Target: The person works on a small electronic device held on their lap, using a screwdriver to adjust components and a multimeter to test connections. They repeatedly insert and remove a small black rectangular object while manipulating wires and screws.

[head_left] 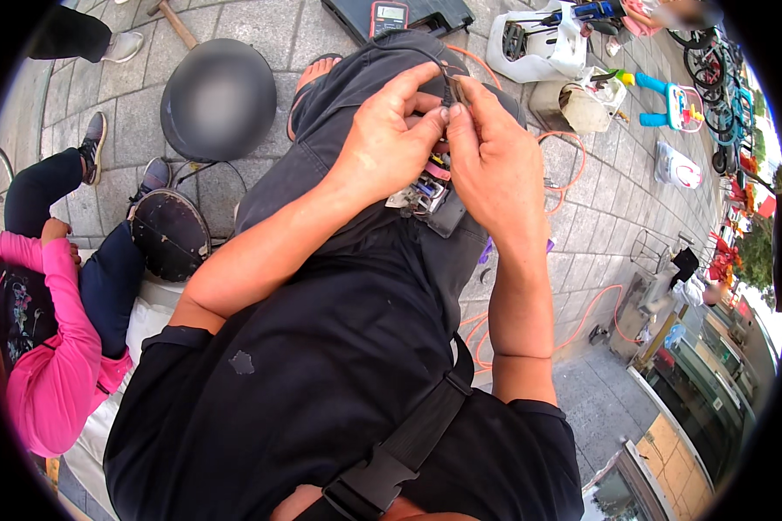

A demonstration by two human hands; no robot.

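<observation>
Above my lap, my left hand (391, 139) and my right hand (487, 161) meet, fingers closed in a pinch on a thin black cable (447, 87) that runs up between them; the exact spot gripped is partly hidden. Below them on my dark trousers lies a small electronic assembly (421, 193) with coloured wires and a dark housing, partly covered by my hands. Beyond my knee, a red-and-grey multimeter (389, 17) rests on an open black case (439, 17).
Left: a black dome (217, 100), a hammer (178, 24), a round black-topped object (169, 234) beside a seated person in pink (48, 382). Right: a white container (534, 39), beige bucket (573, 108), blue toy (669, 95), plastic bag (678, 165), orange hose (573, 339) and parked bikes (721, 95) on paving.
</observation>
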